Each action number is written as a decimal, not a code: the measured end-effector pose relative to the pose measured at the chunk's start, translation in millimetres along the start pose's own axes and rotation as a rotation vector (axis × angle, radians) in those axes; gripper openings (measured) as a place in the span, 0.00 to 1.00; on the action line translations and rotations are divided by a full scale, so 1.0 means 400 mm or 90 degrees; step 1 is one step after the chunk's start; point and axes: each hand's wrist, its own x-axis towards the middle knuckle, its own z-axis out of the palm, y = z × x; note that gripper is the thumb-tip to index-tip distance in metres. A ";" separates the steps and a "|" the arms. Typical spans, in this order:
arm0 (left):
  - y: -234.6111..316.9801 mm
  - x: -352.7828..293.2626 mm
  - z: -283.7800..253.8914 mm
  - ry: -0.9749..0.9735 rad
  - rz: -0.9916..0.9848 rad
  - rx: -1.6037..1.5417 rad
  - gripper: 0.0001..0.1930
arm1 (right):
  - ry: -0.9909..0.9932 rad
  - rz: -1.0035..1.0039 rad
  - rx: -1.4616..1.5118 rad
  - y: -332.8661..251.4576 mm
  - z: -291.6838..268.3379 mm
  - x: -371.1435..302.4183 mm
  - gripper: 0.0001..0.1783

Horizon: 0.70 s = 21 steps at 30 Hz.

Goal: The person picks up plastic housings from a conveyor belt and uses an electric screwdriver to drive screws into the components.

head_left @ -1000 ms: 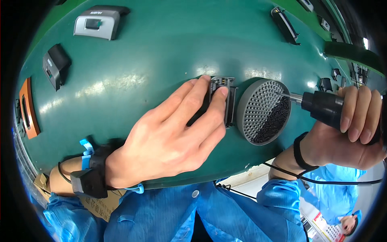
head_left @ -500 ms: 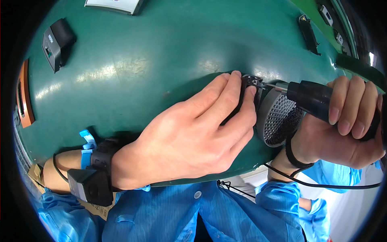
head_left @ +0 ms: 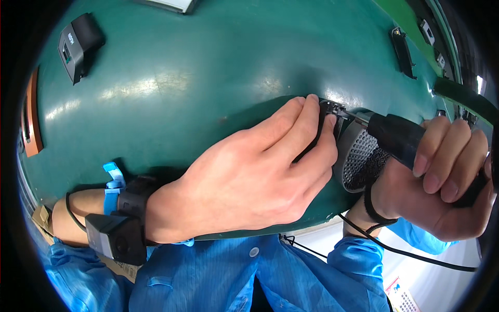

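Observation:
My left hand [head_left: 254, 171] is closed round a small black plastic part [head_left: 311, 140], most of it hidden under the fingers. The part's end, with small metallic details, shows past the fingertips. In my right hand [head_left: 442, 182] is a black-handled electric screwdriver [head_left: 397, 138], tilted and pointing left. Its thin bit reaches the exposed end of the black part; whether a screw sits at the tip is too small to tell. Right under the screwdriver stands a round grey tray [head_left: 358, 151] with a perforated face, holding many tiny dark screws.
On the green table [head_left: 208, 62] a black device housing [head_left: 78, 47] lies far left, beyond a brown-orange frame [head_left: 32, 119]. A slim black part [head_left: 403, 52] rests at the far right. A white-topped object [head_left: 171, 4] is at the back edge. A black cable [head_left: 410, 255] trails from my right wrist.
The screwdriver's rear end and my right hand have dropped lower, so the tool tilts more. My left hand with the black part has shifted slightly right in the view.

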 end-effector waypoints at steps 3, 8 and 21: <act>-0.001 0.003 -0.011 -0.035 0.000 0.007 0.14 | 0.006 -0.019 0.012 -0.021 0.011 0.003 0.16; -0.018 0.006 -0.030 -0.079 -0.061 -0.154 0.20 | 0.224 0.026 0.172 -0.052 0.001 -0.002 0.07; -0.030 0.014 -0.017 -0.037 -0.053 -0.152 0.20 | 0.219 0.118 0.332 -0.010 -0.001 -0.010 0.09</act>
